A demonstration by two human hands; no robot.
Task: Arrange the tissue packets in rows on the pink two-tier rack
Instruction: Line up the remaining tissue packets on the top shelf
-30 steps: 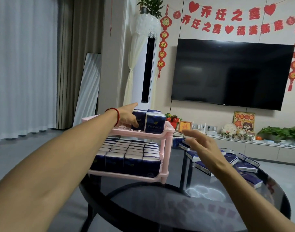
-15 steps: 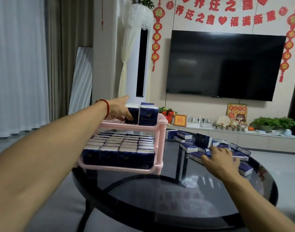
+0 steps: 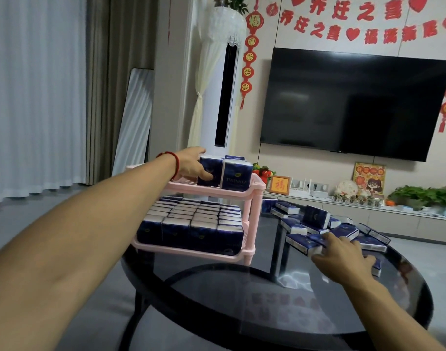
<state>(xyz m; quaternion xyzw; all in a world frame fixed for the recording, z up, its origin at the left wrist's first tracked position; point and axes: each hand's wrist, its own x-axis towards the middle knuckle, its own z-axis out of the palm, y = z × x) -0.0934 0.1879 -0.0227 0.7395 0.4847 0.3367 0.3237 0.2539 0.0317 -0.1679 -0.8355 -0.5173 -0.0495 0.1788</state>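
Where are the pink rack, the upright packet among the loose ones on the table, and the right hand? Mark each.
pink rack (image 3: 252,192), head view, front rim of the top tier.
upright packet (image 3: 315,217), head view, its dark front face.
right hand (image 3: 343,254), head view, back of the hand.

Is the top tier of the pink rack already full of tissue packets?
No, the top tier holds only a few upright packets at its right end, and bare pink shelf shows beside them.
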